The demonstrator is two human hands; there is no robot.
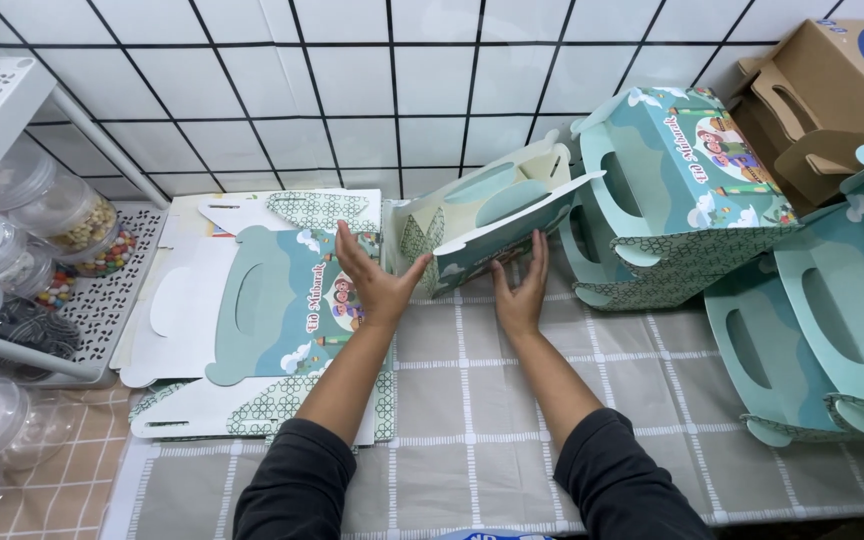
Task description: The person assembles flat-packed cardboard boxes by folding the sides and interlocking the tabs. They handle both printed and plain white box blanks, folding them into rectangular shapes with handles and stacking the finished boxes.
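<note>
A teal and cream cardboard gift box (492, 215) with handle cut-outs stands half folded at the back of the table. My left hand (372, 285) presses its open fingers against the box's left side. At the lower front flap, my right hand (522, 290) rests flat with fingers spread. Under my left forearm lies a stack of flat, unfolded box blanks (252, 310) in the same teal pattern.
Folded teal boxes (672, 190) stand at the right, with more of them (832, 320) lying at the far right and brown cardboard boxes (832, 90) behind. A white rack (12, 260) with clear jars of sweets is at the left. A grey checked cloth (472, 430) covers the table below a tiled wall.
</note>
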